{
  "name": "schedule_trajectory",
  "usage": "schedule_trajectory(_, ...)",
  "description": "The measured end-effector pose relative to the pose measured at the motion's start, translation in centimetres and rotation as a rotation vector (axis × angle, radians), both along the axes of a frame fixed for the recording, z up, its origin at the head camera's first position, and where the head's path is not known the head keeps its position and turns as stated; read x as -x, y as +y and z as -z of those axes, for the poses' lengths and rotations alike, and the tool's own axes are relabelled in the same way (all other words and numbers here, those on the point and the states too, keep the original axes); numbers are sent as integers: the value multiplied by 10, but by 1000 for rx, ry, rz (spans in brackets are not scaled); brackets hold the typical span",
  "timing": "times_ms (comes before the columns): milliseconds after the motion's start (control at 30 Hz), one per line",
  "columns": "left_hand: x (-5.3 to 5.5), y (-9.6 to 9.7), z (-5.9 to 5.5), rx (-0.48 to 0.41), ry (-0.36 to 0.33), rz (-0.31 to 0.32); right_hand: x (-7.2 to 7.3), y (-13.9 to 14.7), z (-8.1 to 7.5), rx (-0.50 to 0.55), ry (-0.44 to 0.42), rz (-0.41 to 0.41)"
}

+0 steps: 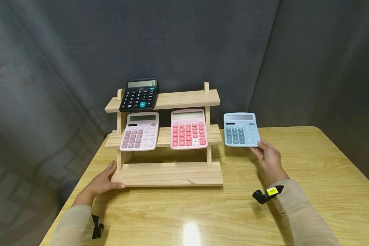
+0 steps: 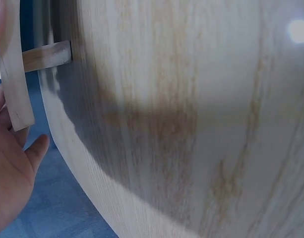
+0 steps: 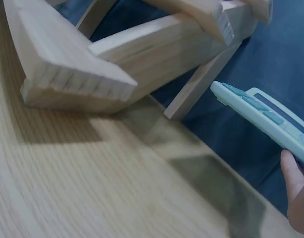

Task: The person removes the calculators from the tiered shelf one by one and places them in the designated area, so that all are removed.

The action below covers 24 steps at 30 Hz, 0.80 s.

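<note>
My left hand [image 1: 102, 181] holds the left end of the three-tier wooden display stand [image 1: 172, 174], thumb along the front edge of the bottom shelf. In the left wrist view the fingers of that hand lie around the wood. With my right hand [image 1: 269, 160] I pinch the lower right corner of a light blue calculator [image 1: 240, 129], held up right of the stand, tilted and apart from it. A black calculator [image 1: 139, 94] leans on the top shelf's left. On the middle shelf stand a pale pink calculator [image 1: 139, 132] and a brighter pink calculator [image 1: 189, 130].
The stand sits on a wood-grain table [image 1: 298, 160] with rounded far corners. A dark grey curtain [image 1: 184, 41] hangs right behind it. Black straps circle both wrists; the right strap [image 1: 267, 194] bears a yellow label.
</note>
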State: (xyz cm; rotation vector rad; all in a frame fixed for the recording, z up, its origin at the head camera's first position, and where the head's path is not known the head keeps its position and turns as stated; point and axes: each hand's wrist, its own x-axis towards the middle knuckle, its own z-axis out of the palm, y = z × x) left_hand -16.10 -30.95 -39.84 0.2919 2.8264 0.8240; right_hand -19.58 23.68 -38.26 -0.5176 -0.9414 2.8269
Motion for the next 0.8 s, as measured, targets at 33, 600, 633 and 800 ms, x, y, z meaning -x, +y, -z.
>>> schedule_trajectory(33,0,0,0,-7,-1,2,0,-1,-1,-15,-16,-3)
schedule_trajectory(600,-2,-3,5,-42,-7,-11,8,-9,20,-251,-154,-65)
schedule_trajectory(633,-2,-3,6,-39,-8,-7,8,-9,21,-274,-162,-66)
schedule_trajectory(800,-1,-3,6,-31,-3,0,9,-7,24,-350,-183,-62)
